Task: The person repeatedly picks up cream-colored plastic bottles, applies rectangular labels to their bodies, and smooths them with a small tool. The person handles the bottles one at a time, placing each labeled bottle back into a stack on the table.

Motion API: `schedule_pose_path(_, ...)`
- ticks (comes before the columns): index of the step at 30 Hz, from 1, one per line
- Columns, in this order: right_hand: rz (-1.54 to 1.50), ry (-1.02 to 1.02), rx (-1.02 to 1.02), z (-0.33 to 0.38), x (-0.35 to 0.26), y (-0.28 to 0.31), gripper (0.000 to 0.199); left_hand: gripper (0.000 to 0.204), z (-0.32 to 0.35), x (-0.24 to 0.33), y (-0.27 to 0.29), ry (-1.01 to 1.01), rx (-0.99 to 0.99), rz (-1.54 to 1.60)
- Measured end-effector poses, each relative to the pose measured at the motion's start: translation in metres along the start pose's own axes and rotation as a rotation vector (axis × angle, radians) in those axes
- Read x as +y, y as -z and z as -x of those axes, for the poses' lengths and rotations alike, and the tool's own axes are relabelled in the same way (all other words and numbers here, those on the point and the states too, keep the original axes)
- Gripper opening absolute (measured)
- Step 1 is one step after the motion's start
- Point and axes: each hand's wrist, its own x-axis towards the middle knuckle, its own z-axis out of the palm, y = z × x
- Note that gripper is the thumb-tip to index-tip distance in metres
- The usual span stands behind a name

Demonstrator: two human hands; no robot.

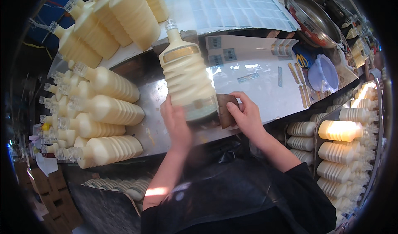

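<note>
A cream-coloured bottle (pixel 182 78) with ridged sides and a clear threaded neck lies in front of me, its neck pointing away. It carries a gold-edged band near the shoulder and a pale, see-through label strip (pixel 201 108) near its base. My left hand (pixel 176 122) grips the bottle's lower left side, the thumb blurred by motion. In my right hand (pixel 246 115) is a flat brown scraper-like piece (pixel 226 110), pinched between thumb and fingers. Its edge sits right beside the bottle's lower right side; whether it touches the bottle cannot be told.
Similar bottles (pixel 114 109) lie stacked at left, and several stand (pixel 134 16) at the far left. A backing sheet (pixel 257 76) with label pieces lies right of the bottle, near yellow-handled scissors (pixel 302 60) and a lilac bucket (pixel 323 74). Crated bottles (pixel 338 153) fill the lower right.
</note>
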Motion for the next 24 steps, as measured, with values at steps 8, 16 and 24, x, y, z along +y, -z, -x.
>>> schedule_pose_path(8,-0.092,0.179,-0.149,-0.024,-0.027,-0.001,0.033,0.065,-0.002,0.013,0.0,-0.043,0.043,-0.026)
schedule_pose_path(16,0.191,0.073,-0.157,-0.027,-0.043,-0.021,0.058,0.072,-0.005,0.015,-0.006,-0.049,0.046,-0.176)
schedule_pose_path(24,0.116,0.056,-0.177,-0.03,-0.03,-0.022,0.051,0.062,-0.002,0.006,-0.004,0.017,0.035,0.065)
